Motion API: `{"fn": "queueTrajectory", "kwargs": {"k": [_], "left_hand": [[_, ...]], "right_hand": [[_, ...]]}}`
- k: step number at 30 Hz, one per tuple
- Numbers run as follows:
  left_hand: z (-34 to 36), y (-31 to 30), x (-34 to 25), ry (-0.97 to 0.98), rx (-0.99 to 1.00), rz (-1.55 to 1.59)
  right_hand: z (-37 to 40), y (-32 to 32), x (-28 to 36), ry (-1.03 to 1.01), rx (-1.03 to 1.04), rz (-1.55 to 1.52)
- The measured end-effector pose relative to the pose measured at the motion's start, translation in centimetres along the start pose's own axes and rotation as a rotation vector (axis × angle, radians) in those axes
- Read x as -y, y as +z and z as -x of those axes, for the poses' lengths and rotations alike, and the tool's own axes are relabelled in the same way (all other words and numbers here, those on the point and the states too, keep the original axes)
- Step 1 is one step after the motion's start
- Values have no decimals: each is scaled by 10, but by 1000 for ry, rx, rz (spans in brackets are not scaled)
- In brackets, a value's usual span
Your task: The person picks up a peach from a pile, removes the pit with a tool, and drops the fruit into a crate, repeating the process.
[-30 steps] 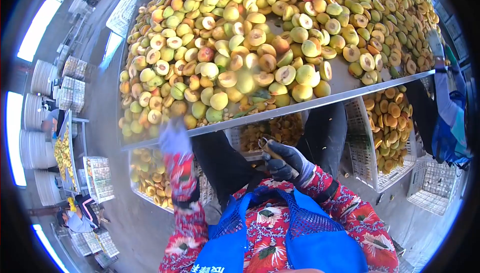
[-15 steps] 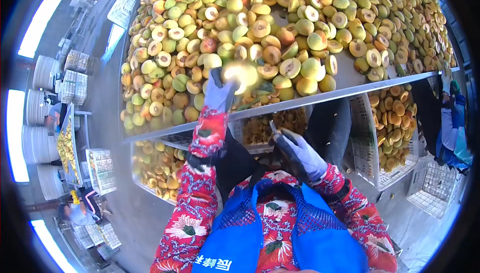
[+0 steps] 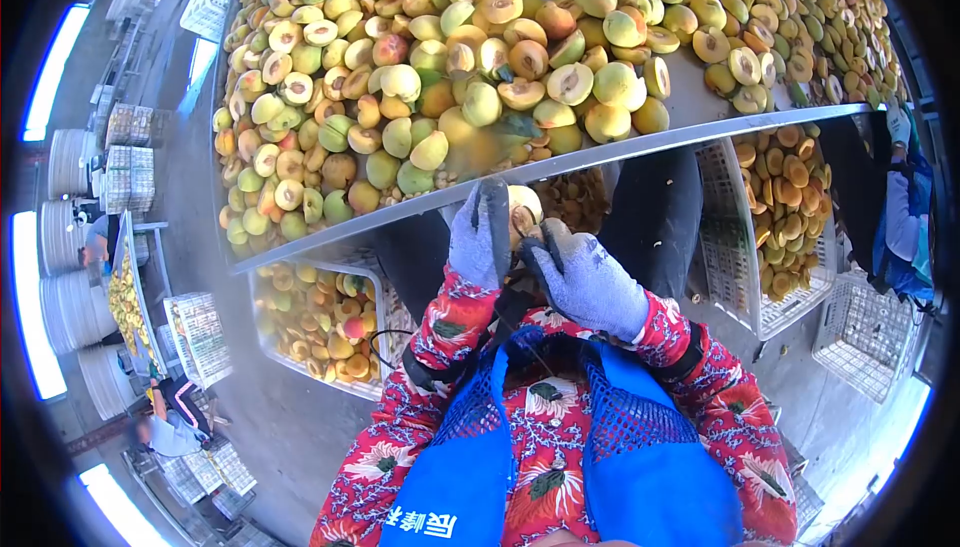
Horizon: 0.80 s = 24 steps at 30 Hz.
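Note:
My left hand (image 3: pixel 482 235), in a pale glove with dark fingers, is closed round a peach half (image 3: pixel 523 212) just below the table's front edge. The cut face is turned partly up, and the fingers cover some of the fruit. Right against it, my right hand (image 3: pixel 590 282), gloved alike, is closed on a small metal hand tool. Its tip meets the peach half; most of the tool is hidden by the fingers. Beyond both hands, halved and whole peaches (image 3: pixel 400 82) with yellow-green and reddish skin are heaped on the metal table (image 3: pixel 690 87).
Crates of peach halves stand under the table: one at left (image 3: pixel 378 332), one at right (image 3: pixel 745 287). A white crate (image 3: pixel 860 332) is farther right, near another person's sleeve (image 3: pixel 900 227). Two people, a second table (image 3: pixel 128 292) and stacked crates are at far left.
My left hand has come back from the peach pile to below the table edge, now holding a peach half. My right hand has moved slightly left and up, bringing the tool to the fruit.

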<state>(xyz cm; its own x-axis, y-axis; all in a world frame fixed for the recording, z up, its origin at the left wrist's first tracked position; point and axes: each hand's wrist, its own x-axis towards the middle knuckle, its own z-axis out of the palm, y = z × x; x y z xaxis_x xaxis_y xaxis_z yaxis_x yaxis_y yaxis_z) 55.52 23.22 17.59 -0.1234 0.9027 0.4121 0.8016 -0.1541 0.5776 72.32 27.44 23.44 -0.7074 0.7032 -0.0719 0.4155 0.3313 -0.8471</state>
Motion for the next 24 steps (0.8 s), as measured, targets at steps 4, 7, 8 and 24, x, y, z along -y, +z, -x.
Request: {"fn": "queueTrajectory", "kwargs": {"k": [4, 7, 8, 24], "left_hand": [[-11, -2, -35, -626, -5, 508], [-12, -3, -45, -543, -69, 503], [-11, -3, -46, -514, -74, 519], [84, -13, 45, -983, -444, 460]], "right_hand": [[-1, 1, 0, 115, 111, -562], [4, -25, 3, 614, 497, -1430], [7, -19, -7, 666, 544, -1645], [1, 7, -58, 639, 605, -1907]]}}
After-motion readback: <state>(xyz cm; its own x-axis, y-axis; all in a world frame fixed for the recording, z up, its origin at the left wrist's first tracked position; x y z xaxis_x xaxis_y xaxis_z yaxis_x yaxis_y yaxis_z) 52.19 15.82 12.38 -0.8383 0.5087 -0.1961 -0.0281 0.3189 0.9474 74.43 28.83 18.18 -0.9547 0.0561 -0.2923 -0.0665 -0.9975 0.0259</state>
